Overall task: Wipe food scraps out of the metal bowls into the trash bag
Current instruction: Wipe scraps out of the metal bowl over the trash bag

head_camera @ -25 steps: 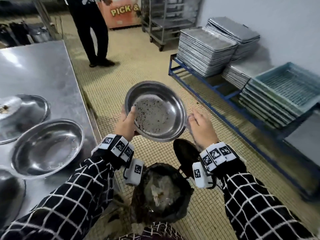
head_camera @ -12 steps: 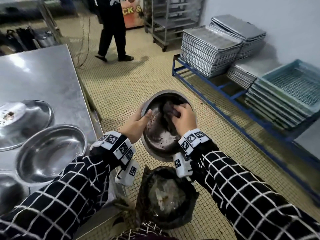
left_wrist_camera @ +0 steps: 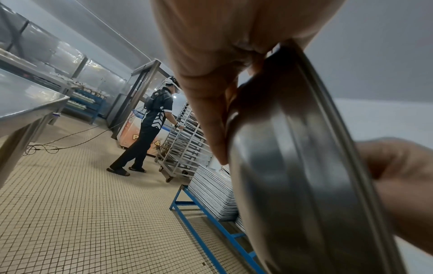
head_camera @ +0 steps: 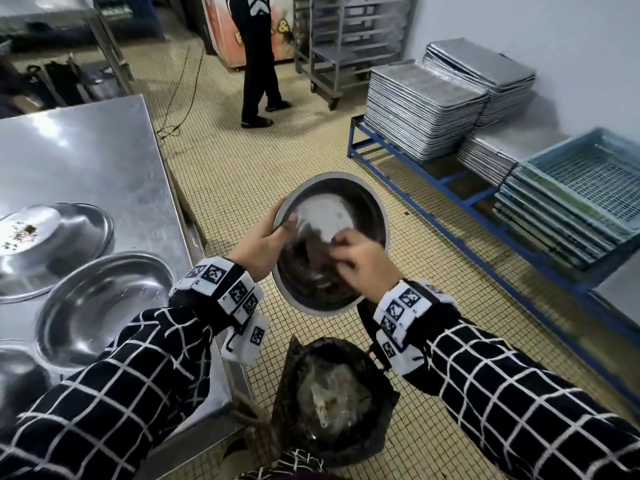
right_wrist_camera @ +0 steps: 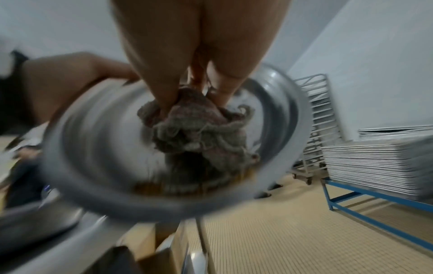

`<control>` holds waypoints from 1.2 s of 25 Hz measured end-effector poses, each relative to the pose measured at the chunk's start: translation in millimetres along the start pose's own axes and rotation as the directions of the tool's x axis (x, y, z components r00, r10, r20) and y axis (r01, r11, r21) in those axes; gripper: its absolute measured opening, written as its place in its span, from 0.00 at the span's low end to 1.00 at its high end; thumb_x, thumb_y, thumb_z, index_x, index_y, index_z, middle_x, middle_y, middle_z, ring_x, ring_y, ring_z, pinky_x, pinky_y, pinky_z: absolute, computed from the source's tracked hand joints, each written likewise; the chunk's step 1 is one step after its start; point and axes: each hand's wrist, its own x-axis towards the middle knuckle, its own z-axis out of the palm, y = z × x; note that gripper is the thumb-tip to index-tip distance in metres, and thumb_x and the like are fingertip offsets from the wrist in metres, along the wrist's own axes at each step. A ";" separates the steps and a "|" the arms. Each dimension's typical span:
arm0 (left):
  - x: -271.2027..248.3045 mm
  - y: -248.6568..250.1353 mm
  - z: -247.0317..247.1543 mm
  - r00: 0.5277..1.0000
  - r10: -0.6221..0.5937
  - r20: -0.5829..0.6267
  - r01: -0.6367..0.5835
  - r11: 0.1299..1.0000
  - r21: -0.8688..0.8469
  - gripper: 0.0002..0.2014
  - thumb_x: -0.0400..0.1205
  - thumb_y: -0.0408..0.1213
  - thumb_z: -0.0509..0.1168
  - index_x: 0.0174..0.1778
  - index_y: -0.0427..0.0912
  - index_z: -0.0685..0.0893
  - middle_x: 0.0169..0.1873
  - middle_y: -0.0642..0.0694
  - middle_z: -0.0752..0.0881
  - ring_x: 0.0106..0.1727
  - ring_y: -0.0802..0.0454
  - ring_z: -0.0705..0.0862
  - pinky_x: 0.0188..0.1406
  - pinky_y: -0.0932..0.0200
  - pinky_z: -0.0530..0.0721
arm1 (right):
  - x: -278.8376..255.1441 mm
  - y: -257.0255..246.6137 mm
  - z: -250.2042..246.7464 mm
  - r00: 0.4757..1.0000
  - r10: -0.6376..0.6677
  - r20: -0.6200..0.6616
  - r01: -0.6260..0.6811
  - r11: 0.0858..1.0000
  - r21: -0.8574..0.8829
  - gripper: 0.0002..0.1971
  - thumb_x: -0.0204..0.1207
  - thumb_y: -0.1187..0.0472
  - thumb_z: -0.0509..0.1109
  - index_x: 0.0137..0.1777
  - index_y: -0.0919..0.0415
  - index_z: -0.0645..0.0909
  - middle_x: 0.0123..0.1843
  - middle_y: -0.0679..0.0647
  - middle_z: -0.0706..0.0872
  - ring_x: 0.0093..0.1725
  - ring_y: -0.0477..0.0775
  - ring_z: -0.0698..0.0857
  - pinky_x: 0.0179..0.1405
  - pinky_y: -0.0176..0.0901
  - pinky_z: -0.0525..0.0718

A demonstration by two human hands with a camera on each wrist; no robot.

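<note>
Head camera looks down from above onto a tilted metal bowl (head_camera: pixel 332 244) at frame centre, while both wrist cameras sit very close, the left viewing the bowl's outer wall edge-on, the right facing into it; all share the stacked trays (head_camera: pixel 426 109).

Grey-brown rag (right_wrist_camera: pixel 194 128), silver bowl (head_camera: pixel 367 202), black bag (head_camera: pixel 384 407), blue rack (head_camera: pixel 433 174)

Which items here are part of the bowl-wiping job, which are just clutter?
In play:
round metal bowl gripped by left hand
grey-brown rag pinched by right hand
black trash bag

Idle:
stacked metal trays
blue mesh crates
wheeled rack
</note>
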 end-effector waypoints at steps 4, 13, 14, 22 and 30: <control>-1.0 14.5 8.2 0.998 0.066 0.020 -0.067 0.997 0.046 0.14 0.87 0.46 0.56 0.59 0.76 0.70 0.47 0.51 0.89 0.45 0.48 0.90 0.48 0.44 0.88 | 21.3 13.8 -43.6 0.954 0.064 -0.292 -0.090 0.993 -0.077 0.09 0.77 0.68 0.68 0.54 0.70 0.86 0.59 0.60 0.80 0.54 0.54 0.80 0.58 0.28 0.73; 3.1 21.6 29.0 0.970 0.213 -0.121 -0.224 0.970 -0.093 0.16 0.79 0.57 0.58 0.60 0.84 0.71 0.62 0.49 0.83 0.61 0.45 0.84 0.58 0.36 0.84 | -13.3 26.9 1.4 0.902 0.338 -0.270 -0.292 0.936 0.197 0.16 0.78 0.65 0.69 0.65 0.58 0.83 0.65 0.56 0.82 0.63 0.56 0.80 0.66 0.34 0.71; 2.5 19.9 30.2 0.966 0.218 -0.142 -0.232 0.969 -0.087 0.17 0.80 0.55 0.58 0.62 0.83 0.71 0.63 0.50 0.82 0.62 0.46 0.83 0.60 0.37 0.83 | -12.8 25.6 5.0 0.907 0.343 -0.246 -0.286 0.928 0.238 0.15 0.78 0.64 0.70 0.64 0.57 0.84 0.64 0.55 0.83 0.62 0.55 0.80 0.65 0.33 0.72; 1.2 17.9 33.2 0.874 0.482 -0.062 -0.424 0.818 0.388 0.24 0.87 0.34 0.53 0.76 0.62 0.62 0.70 0.46 0.75 0.67 0.56 0.73 0.57 0.74 0.69 | -13.8 13.7 8.7 0.961 0.262 0.085 -0.275 0.896 0.349 0.13 0.78 0.65 0.69 0.60 0.52 0.86 0.59 0.51 0.85 0.53 0.52 0.86 0.57 0.48 0.86; -3.9 20.4 11.3 0.949 0.241 -0.203 -0.214 0.965 0.149 0.20 0.88 0.44 0.53 0.76 0.62 0.62 0.54 0.46 0.85 0.45 0.51 0.87 0.36 0.60 0.88 | 11.9 -5.1 -29.0 0.789 0.449 -0.418 -0.232 0.849 0.474 0.15 0.80 0.63 0.68 0.65 0.60 0.83 0.60 0.51 0.82 0.58 0.44 0.80 0.56 0.16 0.72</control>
